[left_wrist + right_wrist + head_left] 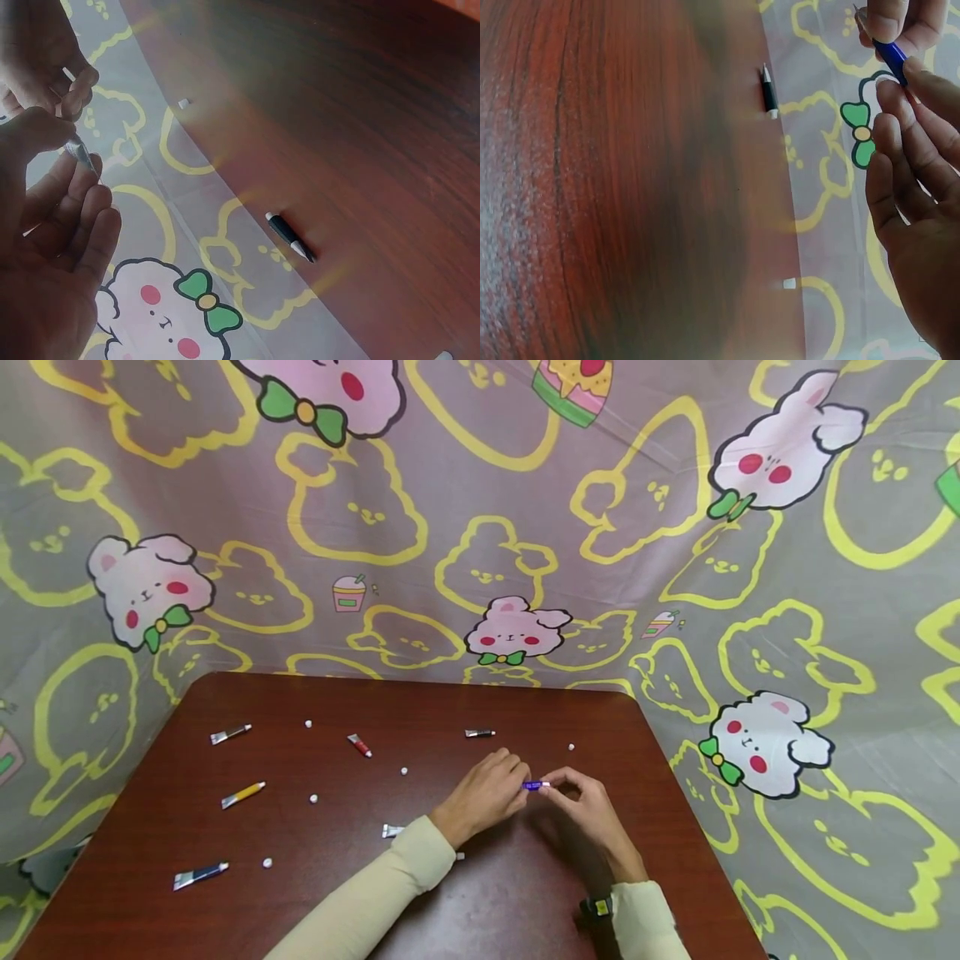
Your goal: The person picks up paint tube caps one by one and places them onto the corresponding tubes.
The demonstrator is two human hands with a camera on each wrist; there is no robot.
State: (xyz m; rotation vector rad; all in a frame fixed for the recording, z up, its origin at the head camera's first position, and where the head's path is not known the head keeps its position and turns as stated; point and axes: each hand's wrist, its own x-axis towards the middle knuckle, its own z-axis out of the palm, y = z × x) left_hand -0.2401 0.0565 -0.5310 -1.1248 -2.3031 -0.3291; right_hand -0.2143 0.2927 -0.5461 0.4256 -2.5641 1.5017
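Observation:
Both hands hold a small purple-blue paint tube [534, 785] above the right half of the table. My left hand [486, 795] pinches its flat silver end, which shows between thumb and fingers in the left wrist view. At the tube's other, whitish end, my right hand [588, 810] pinches with thumb and forefinger; its remaining fingers extend loosely in the right wrist view. The fingertips hide whether a cap sits on that end. Just beyond the hands lies a black paint tube [480, 733], and a white cap [572, 747] rests behind the right hand.
On the brown table [495, 918] lie more tubes: red [360, 745], yellow [243, 795], dark blue [200, 876] and dark brown [231, 734]. A whitish tube [392, 831] is partly behind the left sleeve. Several white caps are scattered about. Patterned cloth [420, 602] encloses the table's back and sides.

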